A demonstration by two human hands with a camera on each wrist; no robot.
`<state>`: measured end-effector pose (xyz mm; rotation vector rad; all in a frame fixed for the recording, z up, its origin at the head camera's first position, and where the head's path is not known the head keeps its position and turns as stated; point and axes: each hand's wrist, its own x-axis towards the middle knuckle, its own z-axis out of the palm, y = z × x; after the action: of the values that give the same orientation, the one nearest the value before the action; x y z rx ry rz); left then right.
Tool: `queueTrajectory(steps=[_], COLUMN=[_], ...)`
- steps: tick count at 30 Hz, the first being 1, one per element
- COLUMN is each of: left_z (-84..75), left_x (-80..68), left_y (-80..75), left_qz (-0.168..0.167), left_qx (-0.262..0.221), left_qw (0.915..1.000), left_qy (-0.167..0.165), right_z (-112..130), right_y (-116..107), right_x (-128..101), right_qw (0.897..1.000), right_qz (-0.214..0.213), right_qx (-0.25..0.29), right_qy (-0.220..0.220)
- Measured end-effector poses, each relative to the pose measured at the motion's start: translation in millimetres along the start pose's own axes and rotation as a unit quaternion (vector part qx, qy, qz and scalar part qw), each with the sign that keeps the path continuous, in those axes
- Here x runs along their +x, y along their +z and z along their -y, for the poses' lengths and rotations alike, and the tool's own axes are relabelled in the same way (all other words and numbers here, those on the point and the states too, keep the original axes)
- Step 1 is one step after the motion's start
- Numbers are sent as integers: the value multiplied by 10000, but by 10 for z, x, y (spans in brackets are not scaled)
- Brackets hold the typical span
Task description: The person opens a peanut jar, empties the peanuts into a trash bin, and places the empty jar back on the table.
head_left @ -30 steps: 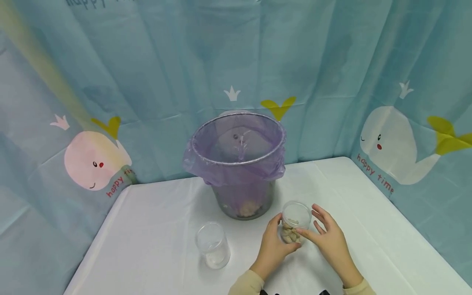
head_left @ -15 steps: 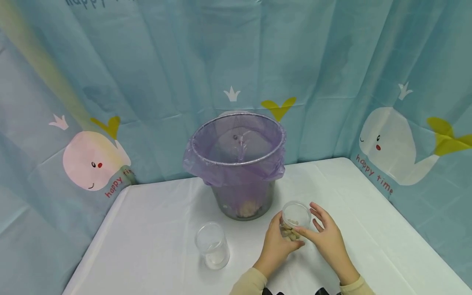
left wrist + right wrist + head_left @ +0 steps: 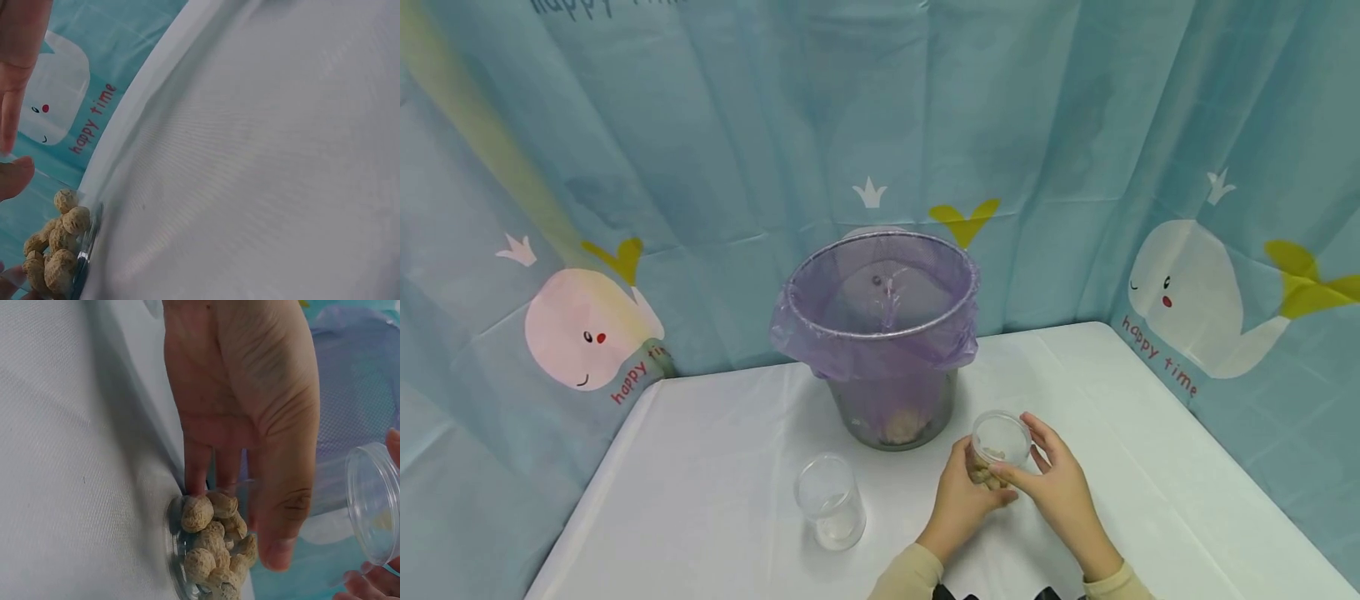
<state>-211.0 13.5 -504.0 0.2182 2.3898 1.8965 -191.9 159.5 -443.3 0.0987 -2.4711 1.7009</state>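
Left hand: the left hand [image 3: 961,500] wraps its fingers and thumb round the lower part of the clear cup [image 3: 997,448], holding it from the left.
Right hand: the right hand [image 3: 1054,492] lies against the cup's right side with its thumb on the wall below; the upper fingers look fairly straight, so whether it truly grips or only steadies the cup is hard to tell.
Cup: upright between both hands, near the table's front; I cannot tell if its base touches the cloth.
Contents: peanuts in the shell [image 3: 212,547] heap in the bottom of the cup, the upper part bare.
Bin: a bin lined with a purple bag [image 3: 880,333] stands just behind the cup, with something pale at its bottom.
Second cup: another clear cup [image 3: 831,501] stands upright to the left, apart from the hands.
Table: white cloth [image 3: 715,467] covers it.
Backdrop: a blue curtain with whales [image 3: 1180,292] hangs behind.
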Motion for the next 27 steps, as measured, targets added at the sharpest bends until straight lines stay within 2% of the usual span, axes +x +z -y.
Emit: queueTrajectory(steps=[11,16,21,27], left_z=[27,1,-59,-148], left_x=[-18,-44,-130,-238], left_y=[-1,-22,-109,-248], left_qz=[41,66,40,-39], left_qx=[246,188,243,434], left_qw=[9996,9998,9997,9989], left_qy=[89,44,25,162], right_z=[9,15,50,128], right_y=[55,70,79,83], right_x=[-2,-19,-31,-52], right_qw=[9999,9999,9999,10000], right_qz=[-6,-31,-29,45], right_qx=[-129,-112,-100,80], right_qy=[-48,-53,-79,-21])
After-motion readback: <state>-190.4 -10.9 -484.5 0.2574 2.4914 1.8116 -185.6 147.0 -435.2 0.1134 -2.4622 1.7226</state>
